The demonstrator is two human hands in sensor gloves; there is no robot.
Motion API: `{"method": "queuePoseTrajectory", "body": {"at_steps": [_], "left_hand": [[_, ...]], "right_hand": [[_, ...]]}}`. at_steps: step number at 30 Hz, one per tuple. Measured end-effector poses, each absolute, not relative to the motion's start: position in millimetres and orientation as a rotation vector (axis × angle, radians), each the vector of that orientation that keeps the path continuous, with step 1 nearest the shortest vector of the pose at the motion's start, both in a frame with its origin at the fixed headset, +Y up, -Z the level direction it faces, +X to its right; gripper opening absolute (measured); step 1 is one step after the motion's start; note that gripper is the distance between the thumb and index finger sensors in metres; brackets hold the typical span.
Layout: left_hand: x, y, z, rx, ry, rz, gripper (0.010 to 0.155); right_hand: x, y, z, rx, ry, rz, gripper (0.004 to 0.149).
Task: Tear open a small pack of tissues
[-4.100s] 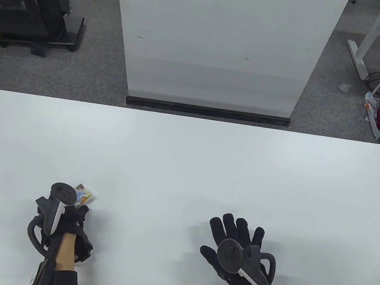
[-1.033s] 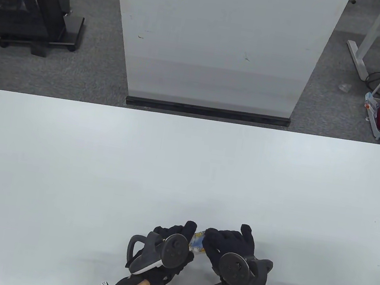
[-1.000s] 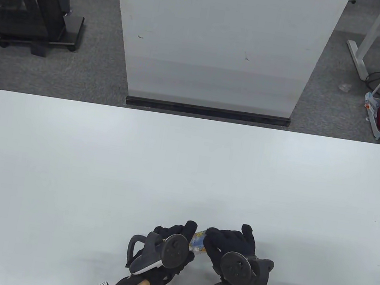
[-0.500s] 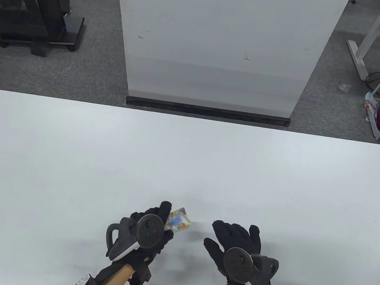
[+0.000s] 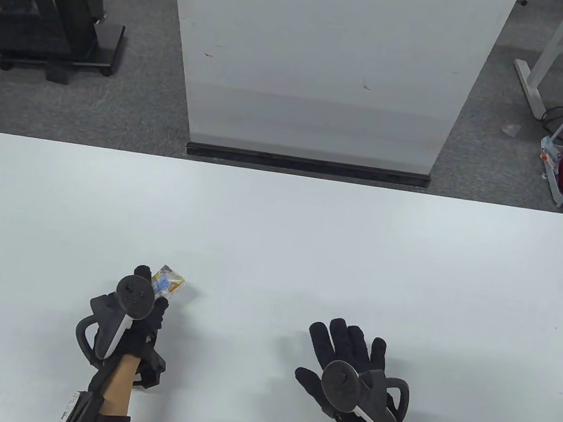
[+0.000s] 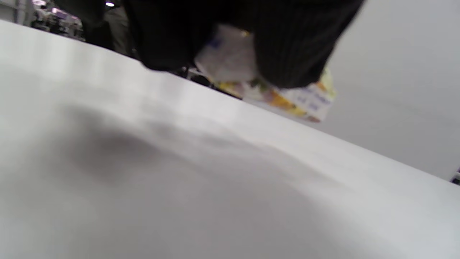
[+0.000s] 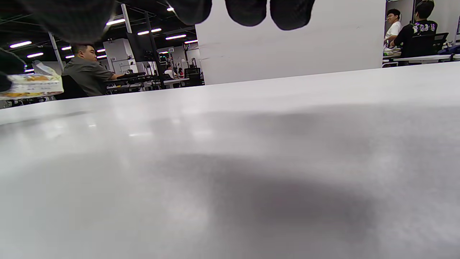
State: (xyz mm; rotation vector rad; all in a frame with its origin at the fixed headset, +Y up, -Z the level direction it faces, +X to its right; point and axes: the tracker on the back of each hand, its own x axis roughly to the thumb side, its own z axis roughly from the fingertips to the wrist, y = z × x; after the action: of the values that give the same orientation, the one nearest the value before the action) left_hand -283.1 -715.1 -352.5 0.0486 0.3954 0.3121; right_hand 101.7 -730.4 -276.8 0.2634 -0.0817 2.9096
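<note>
From above, the left hand (image 5: 140, 306) grips the tissue pack (image 5: 169, 281) over the white surface (image 5: 277, 242); the right hand (image 5: 345, 352) lies spread flat, well apart. The left wrist view shows fingers (image 6: 291, 46) clamping the pack (image 6: 287, 99). In the right wrist view, fingertips (image 7: 246, 10) hang free.

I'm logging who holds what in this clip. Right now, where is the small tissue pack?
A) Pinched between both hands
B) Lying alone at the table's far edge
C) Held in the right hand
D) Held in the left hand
D: the left hand grips the tissue pack, while the right hand is spread, apart from it.
</note>
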Motion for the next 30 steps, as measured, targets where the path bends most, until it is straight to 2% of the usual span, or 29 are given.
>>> {"method": "queuePoseTrajectory", "body": {"at_steps": [4,8,10,15,18,24,30], "left_hand": [[-298.4,-722.0,-352.9,0.022,0.501,0.258,0.072],[-307.9,-727.0,-355.4,-0.031,0.544,0.246,0.072],[-309.5,-728.3,-355.6,-0.070,0.544,0.229,0.074],[-303.4,-725.4,-352.6,-0.065,0.529,0.206,0.080],[-292.4,-719.8,-349.8,-0.041,0.459,0.213,0.082],[-256.9,-715.7,-341.8,-0.030,0.228,0.169,0.082],[-219.5,-720.6,-337.1,-0.118,0.066,0.137,0.084]], "right_hand": [[101.2,-730.5,-276.1,0.267,-0.065,2.916,0.086],[99.8,-732.1,-276.5,0.268,-0.013,2.940,0.086],[99.8,-731.7,-276.5,0.266,-0.010,2.944,0.086],[100.9,-732.3,-278.8,0.254,0.010,2.936,0.086],[101.8,-733.6,-280.5,0.246,0.019,2.940,0.086],[104.7,-732.9,-282.0,0.278,0.023,2.901,0.087],[103.5,-731.1,-280.6,0.282,-0.011,2.901,0.088]]}}
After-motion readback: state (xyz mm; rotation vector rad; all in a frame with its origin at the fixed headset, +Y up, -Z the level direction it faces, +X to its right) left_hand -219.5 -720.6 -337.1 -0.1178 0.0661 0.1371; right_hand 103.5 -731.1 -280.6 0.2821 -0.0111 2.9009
